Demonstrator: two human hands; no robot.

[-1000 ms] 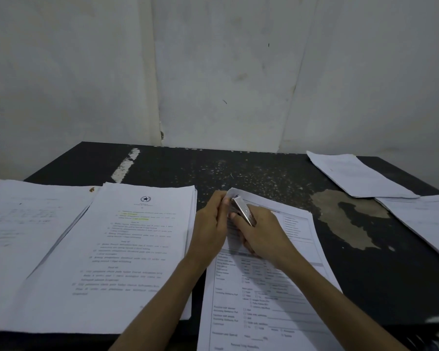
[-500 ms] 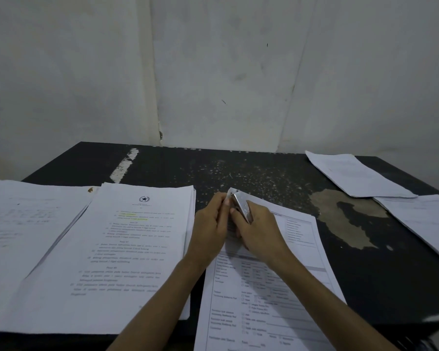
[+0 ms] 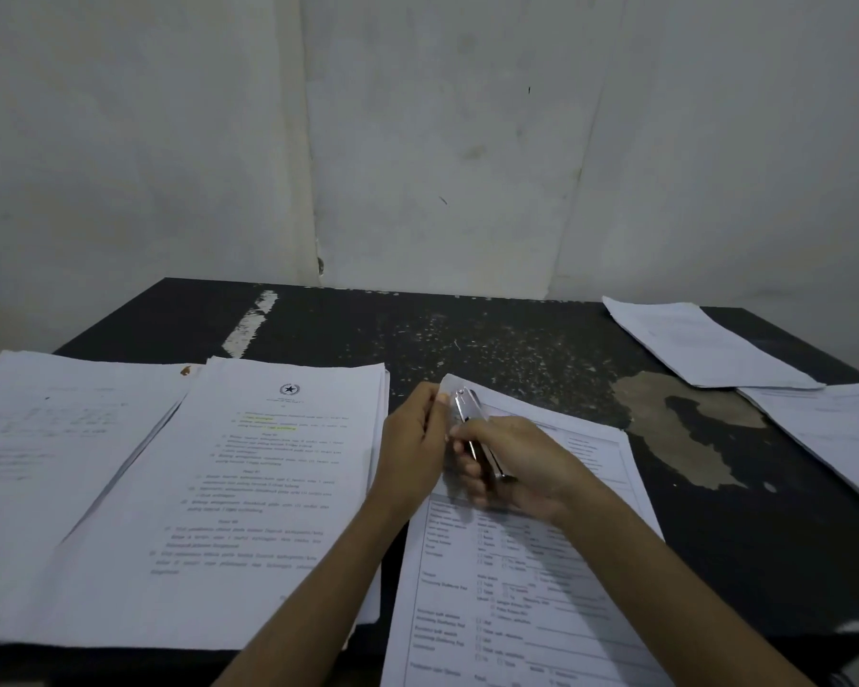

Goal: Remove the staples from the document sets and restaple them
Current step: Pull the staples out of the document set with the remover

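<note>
While the left hand (image 3: 415,438) pinches the top left corner of a printed document set (image 3: 526,587) at the centre of the frame, the right hand (image 3: 526,468) curls its fingers round a small silver stapler (image 3: 469,414), whose metal nose points at that same corner. The two hands sit side by side, nearly touching, with both forearms reaching up from the bottom edge of the frame. The document set, a form with boxes and ruled lines, lies flat on the black bench (image 3: 467,329) and runs from the centre down to the lower edge. Whether the stapler's mouth is closed over the paper cannot be told, since the fingers hide it. Left of centre lies a thick stack of papers (image 3: 249,513), topped by a page with a star emblem and yellow highlighted lines; it overlaps a spread of sheets (image 3: 45,438) at the far left. At the upper right a loose set of pages (image 3: 700,344) lies angled, and just below it a second set of pages (image 3: 834,428) runs off the right edge. A white streak (image 3: 251,324) marks the bench above the stack, and a worn tan patch (image 3: 675,428) shows right of the hands. A pale, stained wall (image 3: 417,141) fills the upper half.
</note>
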